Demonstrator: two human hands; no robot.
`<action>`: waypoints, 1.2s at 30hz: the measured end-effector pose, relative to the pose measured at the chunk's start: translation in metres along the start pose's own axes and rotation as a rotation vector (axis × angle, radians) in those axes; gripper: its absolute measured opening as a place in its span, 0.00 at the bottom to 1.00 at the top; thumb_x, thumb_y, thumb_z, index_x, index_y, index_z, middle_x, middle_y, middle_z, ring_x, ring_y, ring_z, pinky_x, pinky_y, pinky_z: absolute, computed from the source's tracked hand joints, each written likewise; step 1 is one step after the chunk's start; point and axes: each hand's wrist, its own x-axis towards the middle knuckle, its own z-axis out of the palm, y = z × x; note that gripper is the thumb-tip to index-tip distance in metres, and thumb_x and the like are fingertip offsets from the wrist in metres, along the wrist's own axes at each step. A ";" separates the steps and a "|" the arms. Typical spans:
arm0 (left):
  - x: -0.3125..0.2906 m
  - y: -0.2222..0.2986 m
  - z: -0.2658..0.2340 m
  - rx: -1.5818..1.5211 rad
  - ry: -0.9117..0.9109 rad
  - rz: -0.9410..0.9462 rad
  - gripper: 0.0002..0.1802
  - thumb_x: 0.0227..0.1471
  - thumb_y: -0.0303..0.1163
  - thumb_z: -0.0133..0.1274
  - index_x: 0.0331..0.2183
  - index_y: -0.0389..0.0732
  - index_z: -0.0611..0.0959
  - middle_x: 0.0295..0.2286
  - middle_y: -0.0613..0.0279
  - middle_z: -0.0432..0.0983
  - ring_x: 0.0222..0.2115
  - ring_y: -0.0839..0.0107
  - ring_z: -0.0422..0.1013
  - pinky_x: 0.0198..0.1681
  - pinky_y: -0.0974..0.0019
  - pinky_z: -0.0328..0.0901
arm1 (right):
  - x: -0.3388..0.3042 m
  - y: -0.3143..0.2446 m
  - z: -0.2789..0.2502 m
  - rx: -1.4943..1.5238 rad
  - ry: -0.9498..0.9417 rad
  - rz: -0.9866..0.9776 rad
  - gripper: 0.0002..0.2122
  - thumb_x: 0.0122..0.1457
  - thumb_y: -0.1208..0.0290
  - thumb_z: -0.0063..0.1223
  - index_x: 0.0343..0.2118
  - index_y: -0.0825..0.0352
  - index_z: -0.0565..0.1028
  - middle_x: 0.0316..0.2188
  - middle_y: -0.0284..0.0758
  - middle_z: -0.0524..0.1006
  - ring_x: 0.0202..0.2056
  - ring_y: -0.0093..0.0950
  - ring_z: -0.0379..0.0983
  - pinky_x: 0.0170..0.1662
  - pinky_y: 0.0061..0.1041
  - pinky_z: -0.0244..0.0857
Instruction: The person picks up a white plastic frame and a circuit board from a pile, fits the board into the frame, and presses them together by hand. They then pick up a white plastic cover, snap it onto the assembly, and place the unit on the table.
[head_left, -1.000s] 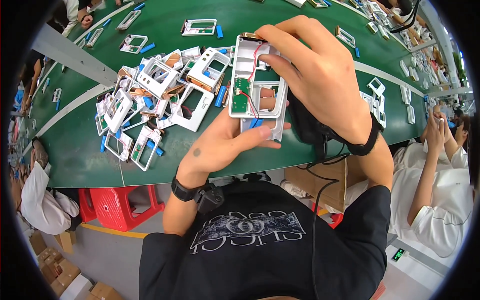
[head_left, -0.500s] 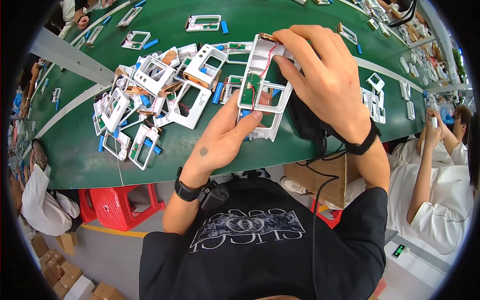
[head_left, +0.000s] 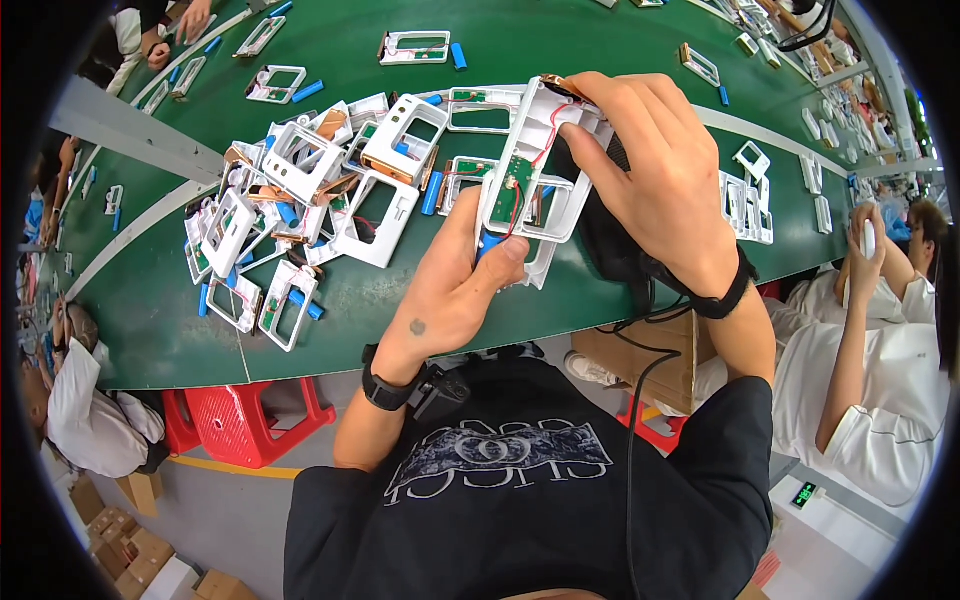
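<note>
A white plastic housing [head_left: 535, 130] is held tilted above the green table. Inside it are a small green circuit board [head_left: 514, 186] and thin red wires. My left hand [head_left: 455, 275] grips its lower end, thumb on the near edge, and a blue cylindrical cell [head_left: 488, 242] shows by that thumb. My right hand [head_left: 655, 165] pinches the top end, fingers on a brown-black piece there and thumb at the inner wall. Another white housing frame lies on the table behind the held one, partly hidden.
A heap of white housings [head_left: 305, 160] with blue cells lies to the left. More housings [head_left: 415, 47] are spread along the green table [head_left: 340, 320]. A black bag-like item [head_left: 605, 235] with cables sits under my right hand. Co-workers sit left and right; a red stool [head_left: 240, 415] stands below.
Both hands and the housing have shifted slightly right and down in view. The housing's top is tilted a little more to the right. Both hands keep hold.
</note>
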 end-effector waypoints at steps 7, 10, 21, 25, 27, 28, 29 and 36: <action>0.005 0.000 0.002 -0.010 -0.089 -0.007 0.24 0.66 0.38 0.50 0.56 0.34 0.65 0.36 0.66 0.69 0.30 0.81 0.65 0.34 0.75 0.65 | -0.004 0.006 -0.010 0.007 0.014 0.019 0.19 0.47 0.81 0.65 0.45 0.69 0.77 0.37 0.36 0.80 0.38 0.36 0.75 0.40 0.30 0.70; 0.007 0.001 0.006 -0.011 -0.086 -0.018 0.23 0.66 0.37 0.49 0.55 0.34 0.65 0.34 0.67 0.69 0.29 0.82 0.63 0.32 0.75 0.63 | -0.006 0.008 -0.016 0.050 -0.003 0.057 0.18 0.49 0.80 0.64 0.45 0.69 0.77 0.37 0.37 0.80 0.38 0.35 0.75 0.40 0.29 0.70; 0.015 -0.006 -0.005 -0.084 -0.145 -0.042 0.20 0.66 0.35 0.48 0.54 0.34 0.67 0.28 0.70 0.65 0.24 0.82 0.59 0.27 0.75 0.57 | -0.019 0.035 -0.012 1.473 -0.321 0.883 0.18 0.67 0.66 0.46 0.52 0.75 0.73 0.39 0.39 0.78 0.37 0.26 0.74 0.42 0.26 0.67; 0.014 -0.009 -0.009 -0.031 -0.134 -0.074 0.19 0.66 0.33 0.48 0.54 0.34 0.68 0.27 0.70 0.66 0.23 0.83 0.59 0.27 0.75 0.58 | -0.027 0.048 -0.012 1.858 -0.505 0.892 0.21 0.67 0.65 0.48 0.55 0.77 0.70 0.36 0.38 0.78 0.36 0.26 0.74 0.42 0.26 0.67; 0.011 -0.012 -0.015 -0.032 -0.124 -0.110 0.18 0.66 0.31 0.47 0.54 0.35 0.68 0.29 0.70 0.67 0.23 0.83 0.59 0.27 0.75 0.58 | -0.020 0.032 -0.032 1.641 -0.523 0.762 0.22 0.65 0.63 0.51 0.54 0.77 0.71 0.35 0.38 0.78 0.37 0.26 0.74 0.41 0.25 0.66; 0.009 -0.013 -0.018 -0.039 -0.105 -0.116 0.18 0.66 0.31 0.47 0.54 0.35 0.68 0.29 0.70 0.67 0.23 0.83 0.59 0.27 0.75 0.58 | -0.018 0.021 -0.038 1.533 -0.527 0.696 0.22 0.65 0.62 0.52 0.53 0.77 0.72 0.35 0.38 0.78 0.37 0.26 0.74 0.41 0.25 0.66; 0.007 -0.014 -0.020 -0.024 -0.083 -0.108 0.18 0.66 0.30 0.46 0.54 0.35 0.69 0.29 0.69 0.68 0.24 0.83 0.60 0.28 0.76 0.59 | -0.017 0.010 -0.040 1.543 -0.545 0.697 0.22 0.65 0.62 0.52 0.53 0.77 0.72 0.35 0.38 0.78 0.37 0.26 0.74 0.41 0.25 0.66; 0.014 -0.023 -0.017 -0.060 0.079 0.049 0.15 0.67 0.30 0.41 0.52 0.37 0.71 0.34 0.67 0.72 0.28 0.82 0.67 0.33 0.77 0.64 | -0.026 -0.051 -0.036 0.500 -0.400 0.017 0.18 0.50 0.72 0.62 0.45 0.72 0.79 0.36 0.37 0.79 0.39 0.31 0.77 0.43 0.30 0.66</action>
